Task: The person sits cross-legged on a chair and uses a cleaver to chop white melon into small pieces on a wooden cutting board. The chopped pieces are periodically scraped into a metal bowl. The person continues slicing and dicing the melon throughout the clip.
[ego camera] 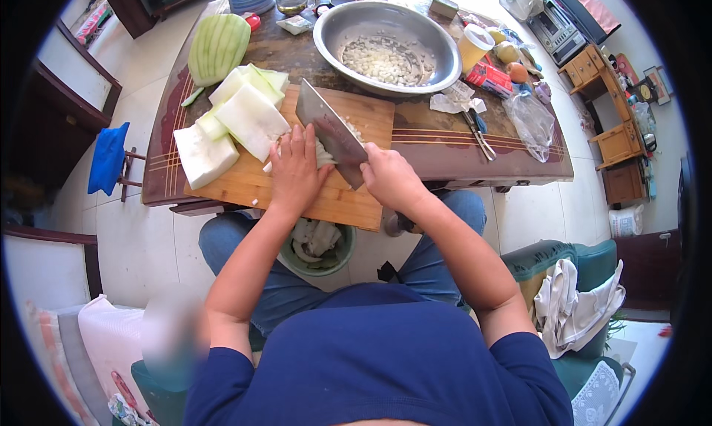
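Observation:
My right hand (387,174) grips the handle end of a cleaver (332,134), whose broad blade stands on a wooden cutting board (350,206). My left hand (297,167) lies spread on pale vegetable strips (324,154) just left of the blade. Small diced bits (354,128) lie beyond the blade. White and light green slabs of a large gourd or melon (253,120) overlap at the board's left, with a thick block (204,154) at its left edge. Behind them is a large peeled green piece (218,50) with long cut facets. A steel basin (328,36) holds many white dice.
Right of the basin are a lidded plastic jar (474,48), a red box (490,80), scissors or tongs (479,134) and a clear plastic bag (531,122). Below the board, a green bin (328,267) holds scraps between my legs. A blue-covered stool (109,157) stands left.

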### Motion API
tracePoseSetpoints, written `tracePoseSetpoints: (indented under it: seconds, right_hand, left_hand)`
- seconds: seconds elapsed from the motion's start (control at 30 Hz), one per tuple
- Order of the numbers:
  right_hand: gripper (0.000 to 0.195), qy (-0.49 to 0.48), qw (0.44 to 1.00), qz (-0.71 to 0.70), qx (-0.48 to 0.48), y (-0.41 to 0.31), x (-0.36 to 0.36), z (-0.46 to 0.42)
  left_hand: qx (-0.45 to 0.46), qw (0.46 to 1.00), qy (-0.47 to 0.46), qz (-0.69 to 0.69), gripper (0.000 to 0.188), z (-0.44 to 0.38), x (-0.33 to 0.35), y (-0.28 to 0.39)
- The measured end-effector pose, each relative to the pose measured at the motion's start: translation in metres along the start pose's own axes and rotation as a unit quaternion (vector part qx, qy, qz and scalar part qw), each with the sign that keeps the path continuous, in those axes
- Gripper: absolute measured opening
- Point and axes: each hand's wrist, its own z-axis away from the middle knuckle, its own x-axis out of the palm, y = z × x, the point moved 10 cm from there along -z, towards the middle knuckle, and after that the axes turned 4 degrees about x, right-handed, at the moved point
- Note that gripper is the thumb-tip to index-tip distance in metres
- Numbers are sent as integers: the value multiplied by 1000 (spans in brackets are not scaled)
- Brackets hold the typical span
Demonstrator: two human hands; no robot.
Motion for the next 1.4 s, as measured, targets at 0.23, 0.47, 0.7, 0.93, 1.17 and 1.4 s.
tracePoseSetpoints:
  seconds: [0.23,0.47,0.7,0.93,1.17,1.4]
  right_hand:
    - [17,-13,997,76,-9,-18,3,7]
    - [18,-12,998,59,13,-24,-22,8]
    - [20,-65,996,64,10,-40,-42,10]
    - [23,-138,987,61,57,-47,-37,-2]
    - [17,-14,999,37,29,-29,20,-14]
    - [21,-13,1000,19,17,-34,-27,8]
  left_hand:
    - [-57,998,29,20,86,-2,6,0]
    - [-88,982,111,125,14,-23,-21,-37]
    - [-79,983,125,112,8,-23,-10,-30]
    - [-72,983,122,117,15,-23,-8,-32]
    - [-80,982,114,130,13,-25,-9,-31]
    - [-103,977,132,130,14,-20,-8,-37]
